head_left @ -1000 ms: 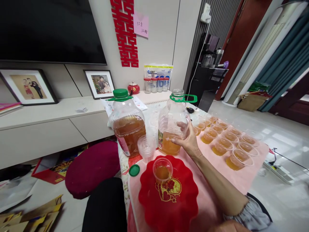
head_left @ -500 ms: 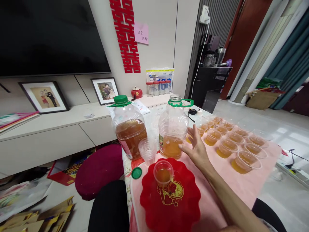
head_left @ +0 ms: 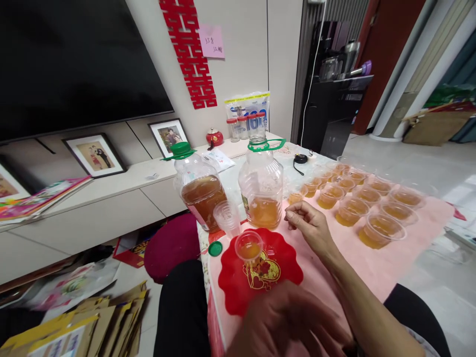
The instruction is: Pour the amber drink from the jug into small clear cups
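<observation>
My right hand (head_left: 310, 225) hovers above the pink cloth, just right of the jug with an uncapped neck (head_left: 262, 186), apart from it. Its fingers are curled in against the thumb and nothing shows in them. Close to the camera, my left hand (head_left: 288, 317) is a dark blur over the near edge of a red scalloped tray (head_left: 230, 290); its fingers are smeared. One clear plastic cup of amber drink (head_left: 250, 248) stands on the tray. Behind it are a stack of clear cups (head_left: 227, 218) and a green-capped jug (head_left: 203, 196) of darker drink. A green cap (head_left: 215, 249) lies left of the tray.
Several filled cups (head_left: 351, 210) stand in rows on the pink cloth (head_left: 334, 267) at right. A black tape measure (head_left: 300, 158) lies behind them. Lidded jars (head_left: 243, 128) and framed photos (head_left: 94, 154) line the cabinet. Flattened cardboard (head_left: 111, 317) and a maroon cushion (head_left: 171, 248) are at left.
My right hand has drawn back from the jug's side and its spread fingers have curled in. My left hand has come into view over the tray. The camera has turned slightly.
</observation>
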The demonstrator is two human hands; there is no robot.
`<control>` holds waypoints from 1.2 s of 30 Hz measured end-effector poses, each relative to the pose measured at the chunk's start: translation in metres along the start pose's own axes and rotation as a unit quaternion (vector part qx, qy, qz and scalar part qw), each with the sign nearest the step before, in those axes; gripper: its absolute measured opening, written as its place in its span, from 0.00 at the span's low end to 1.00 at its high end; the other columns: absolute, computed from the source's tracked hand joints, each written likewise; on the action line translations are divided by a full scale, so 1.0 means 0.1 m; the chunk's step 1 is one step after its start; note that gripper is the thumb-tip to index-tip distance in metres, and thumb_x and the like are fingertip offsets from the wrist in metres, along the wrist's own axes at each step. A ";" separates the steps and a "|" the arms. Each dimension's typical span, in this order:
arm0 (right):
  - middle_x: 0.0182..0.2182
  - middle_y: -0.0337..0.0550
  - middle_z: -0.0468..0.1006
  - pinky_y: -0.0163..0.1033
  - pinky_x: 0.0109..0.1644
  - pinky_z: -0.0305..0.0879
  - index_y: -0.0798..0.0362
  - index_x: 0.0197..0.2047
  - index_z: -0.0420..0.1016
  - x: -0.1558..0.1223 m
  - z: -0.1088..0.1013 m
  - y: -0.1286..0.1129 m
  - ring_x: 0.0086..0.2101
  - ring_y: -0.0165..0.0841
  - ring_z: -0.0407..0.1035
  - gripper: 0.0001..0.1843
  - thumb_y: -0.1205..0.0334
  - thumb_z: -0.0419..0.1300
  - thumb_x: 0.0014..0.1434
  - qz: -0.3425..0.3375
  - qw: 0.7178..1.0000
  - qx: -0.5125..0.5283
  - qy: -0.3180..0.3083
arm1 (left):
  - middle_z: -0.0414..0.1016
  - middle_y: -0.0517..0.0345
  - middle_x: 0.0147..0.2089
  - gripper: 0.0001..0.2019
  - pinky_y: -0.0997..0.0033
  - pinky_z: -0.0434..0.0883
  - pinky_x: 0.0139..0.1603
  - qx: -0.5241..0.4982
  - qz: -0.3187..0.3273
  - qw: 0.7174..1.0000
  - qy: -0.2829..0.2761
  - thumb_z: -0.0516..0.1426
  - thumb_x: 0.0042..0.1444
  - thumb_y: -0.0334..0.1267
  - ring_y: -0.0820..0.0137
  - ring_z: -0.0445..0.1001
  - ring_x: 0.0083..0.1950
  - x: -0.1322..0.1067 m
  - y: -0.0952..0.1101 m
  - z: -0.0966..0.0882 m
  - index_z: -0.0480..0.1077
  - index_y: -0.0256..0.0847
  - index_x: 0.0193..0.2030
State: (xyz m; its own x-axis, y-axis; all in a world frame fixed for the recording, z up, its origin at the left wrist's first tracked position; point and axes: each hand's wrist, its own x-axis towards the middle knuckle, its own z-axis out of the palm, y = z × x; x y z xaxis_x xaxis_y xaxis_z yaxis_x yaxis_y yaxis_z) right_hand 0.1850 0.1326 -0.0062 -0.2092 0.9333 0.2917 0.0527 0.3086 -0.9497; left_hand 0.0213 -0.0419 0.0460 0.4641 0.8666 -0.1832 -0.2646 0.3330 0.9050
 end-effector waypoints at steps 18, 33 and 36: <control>0.38 0.38 0.79 0.45 0.45 0.76 0.53 0.43 0.77 -0.17 0.44 -0.22 0.38 0.32 0.75 0.15 0.48 0.63 0.69 0.065 0.965 -0.179 -0.181 | 0.66 0.36 0.73 0.48 0.42 0.63 0.77 0.312 0.097 0.871 0.366 0.66 0.48 0.50 0.50 0.68 0.74 0.38 -0.12 -0.88 0.55 0.37 0.73; 0.30 0.33 0.75 0.35 0.32 0.71 0.54 0.41 0.75 -0.21 0.38 -0.27 0.26 0.25 0.68 0.16 0.48 0.63 0.70 0.182 0.963 0.007 -0.199 | 0.72 0.43 0.71 0.45 0.41 0.70 0.74 0.258 0.131 0.887 0.361 0.71 0.48 0.55 0.51 0.72 0.72 0.36 -0.09 -0.72 0.60 0.47 0.71; 0.33 0.34 0.77 0.36 0.32 0.72 0.54 0.44 0.76 -0.24 0.33 -0.26 0.28 0.26 0.70 0.16 0.48 0.63 0.69 0.193 0.961 0.051 -0.190 | 0.71 0.42 0.72 0.46 0.48 0.76 0.70 0.235 0.135 0.895 0.356 0.71 0.47 0.54 0.51 0.72 0.72 0.41 -0.08 -0.63 0.59 0.46 0.71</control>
State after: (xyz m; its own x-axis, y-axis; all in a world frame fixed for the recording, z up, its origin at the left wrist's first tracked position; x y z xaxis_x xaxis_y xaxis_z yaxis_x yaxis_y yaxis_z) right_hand 0.1561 0.0960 0.0077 -0.5365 0.8341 -0.1284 0.1052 -0.0848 -0.9908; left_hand -0.0102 0.0145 0.0069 -0.2623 0.9648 0.0194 0.1760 0.0281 0.9840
